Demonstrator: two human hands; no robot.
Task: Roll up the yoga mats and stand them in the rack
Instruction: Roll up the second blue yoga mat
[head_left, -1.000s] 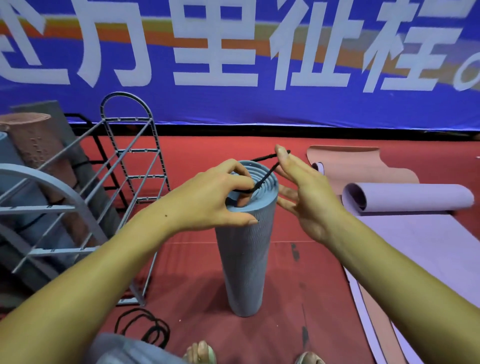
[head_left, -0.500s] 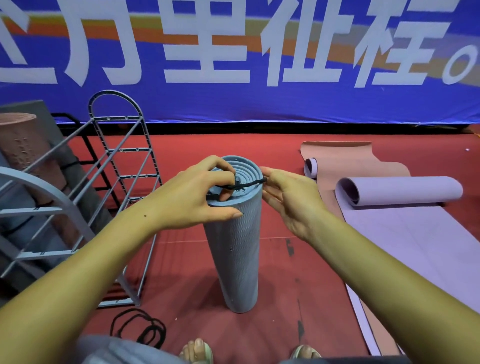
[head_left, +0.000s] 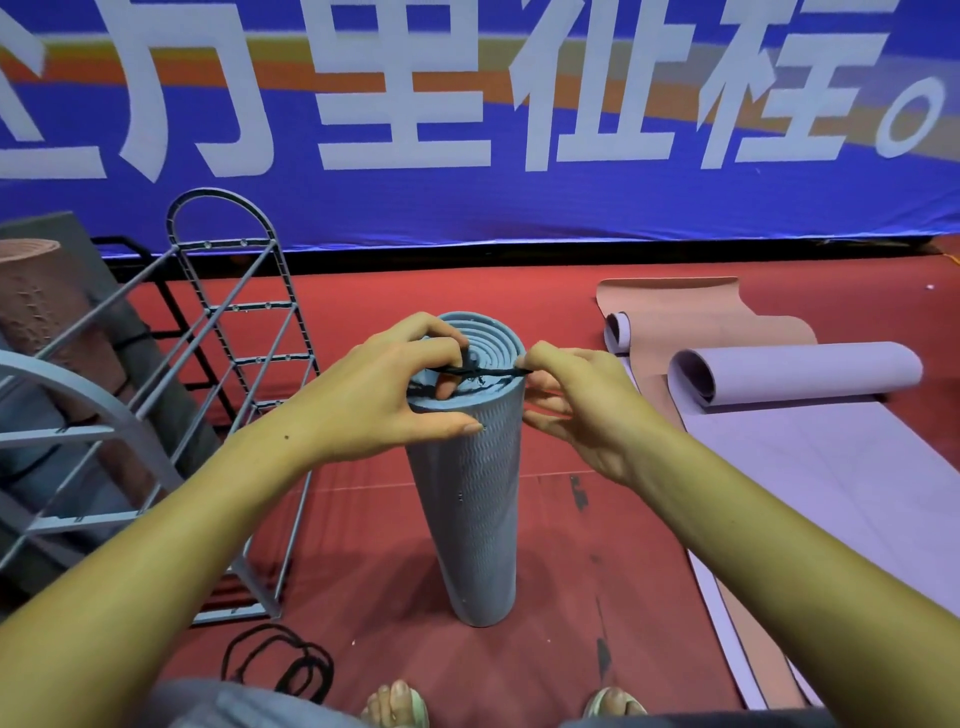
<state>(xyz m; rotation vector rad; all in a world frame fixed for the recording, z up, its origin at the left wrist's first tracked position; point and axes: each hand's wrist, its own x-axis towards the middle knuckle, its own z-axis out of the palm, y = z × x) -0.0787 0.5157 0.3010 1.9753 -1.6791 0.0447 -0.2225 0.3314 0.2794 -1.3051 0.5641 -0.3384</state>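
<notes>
— Head view: what do the hands grip?
— Left hand (head_left: 384, 395) and right hand (head_left: 587, 410) pinch a black cord (head_left: 483, 371) stretched across the upright blue rolled mat (head_left: 472, 499).
— Beyond?
— Left, grey rack (head_left: 234, 332); right, half-rolled lilac mat (head_left: 795, 371).

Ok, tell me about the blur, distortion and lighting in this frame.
Head view: wide-angle bending curves the grey rack and stretches both forearms at the lower corners; the banner lettering looks soft, while the rolled blue mat and black cord look sharper; light is even, shadows faint, no glare.
</notes>
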